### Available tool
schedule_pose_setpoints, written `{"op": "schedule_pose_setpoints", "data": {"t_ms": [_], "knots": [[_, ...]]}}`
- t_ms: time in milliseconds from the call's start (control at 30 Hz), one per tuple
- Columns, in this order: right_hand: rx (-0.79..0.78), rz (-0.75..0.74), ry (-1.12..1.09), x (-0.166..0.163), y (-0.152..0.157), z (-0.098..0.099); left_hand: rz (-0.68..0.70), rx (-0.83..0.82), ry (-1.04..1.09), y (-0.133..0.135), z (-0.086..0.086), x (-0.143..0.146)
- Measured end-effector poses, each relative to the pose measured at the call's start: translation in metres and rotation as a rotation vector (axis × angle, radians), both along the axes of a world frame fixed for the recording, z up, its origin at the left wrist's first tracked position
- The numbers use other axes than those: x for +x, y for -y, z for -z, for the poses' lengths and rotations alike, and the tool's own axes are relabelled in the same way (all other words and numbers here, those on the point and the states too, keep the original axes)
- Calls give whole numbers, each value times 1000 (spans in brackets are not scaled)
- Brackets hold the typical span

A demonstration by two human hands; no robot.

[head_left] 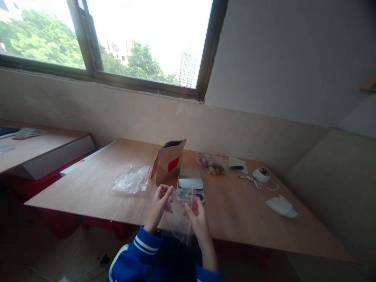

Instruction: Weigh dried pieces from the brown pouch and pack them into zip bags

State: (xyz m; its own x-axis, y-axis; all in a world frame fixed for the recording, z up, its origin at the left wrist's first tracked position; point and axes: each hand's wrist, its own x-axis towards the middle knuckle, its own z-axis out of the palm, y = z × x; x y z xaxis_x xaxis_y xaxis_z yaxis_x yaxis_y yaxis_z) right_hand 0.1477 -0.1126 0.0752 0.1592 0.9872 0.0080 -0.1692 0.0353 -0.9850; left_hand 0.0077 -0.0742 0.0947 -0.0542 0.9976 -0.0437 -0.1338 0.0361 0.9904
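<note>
Up front, hands [179,205] on see-through zip bag [180,219].

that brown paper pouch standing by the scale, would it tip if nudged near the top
Probably yes: the brown paper pouch stands upright, tall over a narrow base, already leaning slightly. Its open mouth suggests contents could spill. It stands close beside the scale, which might stop a fall that way.

place: small packing workroom | cues: wooden table [235,211], digital scale [191,181], zip bags [132,179], window [141,43]
</note>
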Motion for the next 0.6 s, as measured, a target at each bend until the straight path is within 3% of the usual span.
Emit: {"op": "schedule_pose_setpoints", "data": {"t_ms": [200,367,600], "knots": [[-88,-1,-36,2,0,-2,49,45,-65,2,5,-8],[-91,91,-22,3,-3,4,61,137,-81,4,6,-10],[-20,137,21,4,-3,5,-179,119,-61,6,1,-7]]}}
